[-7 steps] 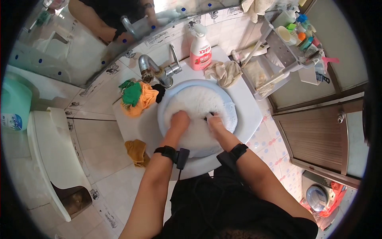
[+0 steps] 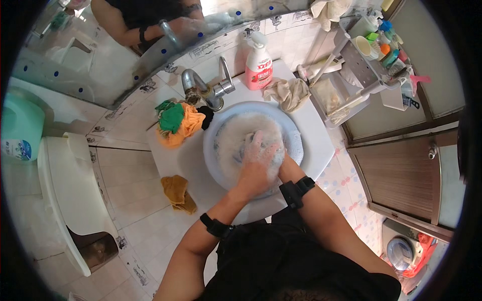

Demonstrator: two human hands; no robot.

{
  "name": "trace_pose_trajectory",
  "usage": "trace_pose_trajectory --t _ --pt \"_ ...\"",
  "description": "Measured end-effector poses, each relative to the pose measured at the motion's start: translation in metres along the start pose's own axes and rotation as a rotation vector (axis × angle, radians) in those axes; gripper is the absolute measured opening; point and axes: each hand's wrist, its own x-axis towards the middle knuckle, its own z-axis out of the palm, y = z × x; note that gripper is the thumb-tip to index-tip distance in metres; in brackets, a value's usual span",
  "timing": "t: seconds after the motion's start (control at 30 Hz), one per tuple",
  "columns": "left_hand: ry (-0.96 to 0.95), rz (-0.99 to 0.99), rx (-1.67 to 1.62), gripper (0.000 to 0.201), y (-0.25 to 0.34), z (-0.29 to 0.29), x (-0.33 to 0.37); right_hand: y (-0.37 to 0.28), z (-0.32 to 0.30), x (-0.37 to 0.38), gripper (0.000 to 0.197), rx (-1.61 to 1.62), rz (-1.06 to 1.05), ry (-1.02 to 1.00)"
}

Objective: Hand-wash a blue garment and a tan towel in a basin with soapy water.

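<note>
Blue basin (image 2: 209,145): sudsy cloth (image 2: 246,144) under left hand (image 2: 261,159), long axis unclear; right hand (image 2: 284,159) adjoining, mostly hidden; neither grip discernible.

black top (image 2: 291,266) | bare forearms (image 2: 329,220) | black left-arm strap (image 2: 215,226) | black right-arm strap (image 2: 304,185), boxy black module (image 2: 291,195)

The basin (image 2: 294,134) is pale blue, its foam (image 2: 229,134) white.

Red lettering (image 2: 264,65) marks the pink-and-white pump bottle (image 2: 258,79) at upper centre; the green jug (image 2: 24,120) at far left bears a printed label (image 2: 21,149).
</note>
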Motion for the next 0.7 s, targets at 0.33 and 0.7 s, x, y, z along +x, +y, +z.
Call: trace_pose_trajectory --t 0.33,0.7 --pt "0.103 -0.536 -0.351 0.029 -0.044 0.012 0.002 0.020 0.047 -0.004 0.034 -0.503 0.025 0.056" --pt "0.194 -0.518 0.060 0.035 -0.099 0.032 -0.021 -0.012 0.084 -0.028 0.031 -0.291 0.049 0.627"
